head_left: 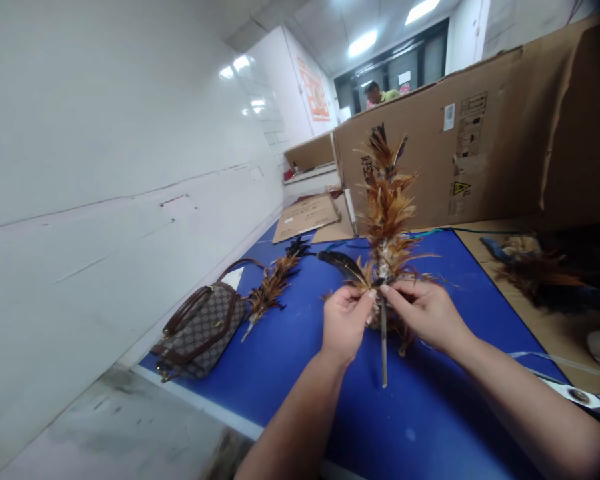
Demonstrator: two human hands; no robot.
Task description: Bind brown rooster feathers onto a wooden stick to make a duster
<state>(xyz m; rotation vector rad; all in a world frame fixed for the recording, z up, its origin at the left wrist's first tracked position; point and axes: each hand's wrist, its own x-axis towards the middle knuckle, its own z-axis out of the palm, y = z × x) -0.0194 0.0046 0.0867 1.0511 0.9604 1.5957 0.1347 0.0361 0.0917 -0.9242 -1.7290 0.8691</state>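
A feather duster (391,210) with brown and orange feathers and a bare stick stands tilted in front of me, its stick end pointing toward me. My left hand (349,317) is closed in a pinch beside the stick. Out of its fingertips a long dark feather (345,265) reaches to the left. My right hand (427,310) pinches the duster at the base of its feathers, thumb and forefinger at the stick. More feathers lie behind and below my hands, partly hidden. A smaller feather duster (273,283) rests on the blue tabletop (300,347) to the left.
A patterned brown handbag (205,330) stands at the table's left edge by the white wall. Flat cardboard (307,217) lies at the back. A large cardboard box panel (425,147) rises behind. Loose feathers (540,270) lie on the right. Beyond the panel is a person (383,95).
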